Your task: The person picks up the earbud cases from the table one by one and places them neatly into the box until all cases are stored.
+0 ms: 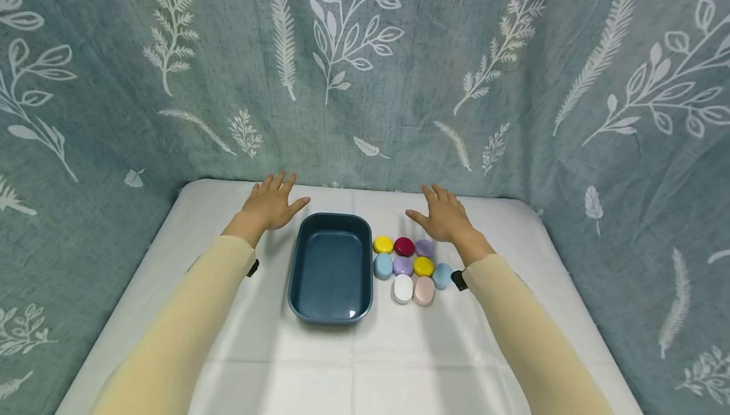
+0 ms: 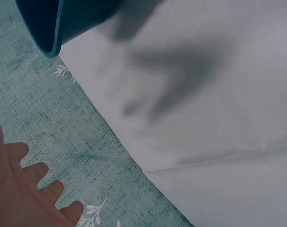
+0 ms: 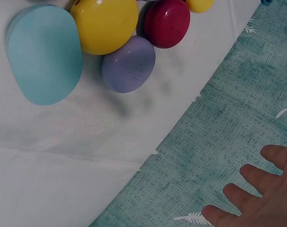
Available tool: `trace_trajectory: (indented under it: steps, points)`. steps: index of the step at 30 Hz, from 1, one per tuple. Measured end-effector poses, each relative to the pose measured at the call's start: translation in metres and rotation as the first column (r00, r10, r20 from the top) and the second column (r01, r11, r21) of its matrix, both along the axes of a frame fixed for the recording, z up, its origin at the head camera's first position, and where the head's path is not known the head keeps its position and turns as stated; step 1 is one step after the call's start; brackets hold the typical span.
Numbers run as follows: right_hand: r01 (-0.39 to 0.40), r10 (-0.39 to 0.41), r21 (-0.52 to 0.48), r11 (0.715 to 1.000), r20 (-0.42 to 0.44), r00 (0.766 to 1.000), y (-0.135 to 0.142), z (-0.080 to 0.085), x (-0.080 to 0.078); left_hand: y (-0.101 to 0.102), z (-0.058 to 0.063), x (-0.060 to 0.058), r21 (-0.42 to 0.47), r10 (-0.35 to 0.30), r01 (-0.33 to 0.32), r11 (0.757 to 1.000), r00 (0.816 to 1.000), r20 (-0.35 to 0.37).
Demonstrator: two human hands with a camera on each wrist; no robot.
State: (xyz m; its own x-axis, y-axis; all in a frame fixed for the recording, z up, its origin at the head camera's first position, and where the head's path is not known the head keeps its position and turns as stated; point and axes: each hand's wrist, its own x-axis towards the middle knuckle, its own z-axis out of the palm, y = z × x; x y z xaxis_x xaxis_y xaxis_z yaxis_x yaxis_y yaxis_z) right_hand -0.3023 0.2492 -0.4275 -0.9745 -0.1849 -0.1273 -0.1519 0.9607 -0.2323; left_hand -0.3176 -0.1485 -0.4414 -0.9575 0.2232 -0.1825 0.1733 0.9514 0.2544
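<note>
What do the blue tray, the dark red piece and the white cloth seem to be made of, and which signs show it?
Blue tray: probably glossy plastic; a bright glint shows inside its near end.
Dark red piece: glossy, perhaps plastic or lacquered wood; its rounded surface reflects light.
White cloth: likely matt fabric; creases show.

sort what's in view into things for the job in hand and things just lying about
Likely for the job:
dark blue tray, near the left hand
nine rounded pieces in assorted colours, near the right hand

Likely just surroundings:
white tablecloth
leaf-print fabric backdrop
</note>
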Motion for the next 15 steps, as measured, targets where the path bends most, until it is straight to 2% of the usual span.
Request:
trace_trajectory:
  steps: [7,15]
  points:
    - [-0.006,0.006,-0.018,1.000,-0.009,1.000,0.005,0.006,0.003,-0.004,0.008,0.001,0.008,-0.006,0.006,1.000,1.000,-0.020]
    - [-0.034,0.034,-0.036,0.999,-0.010,0.999,0.012,0.005,0.013,-0.007,0.003,0.010,0.056,-0.044,0.046,0.997,0.998,-0.044]
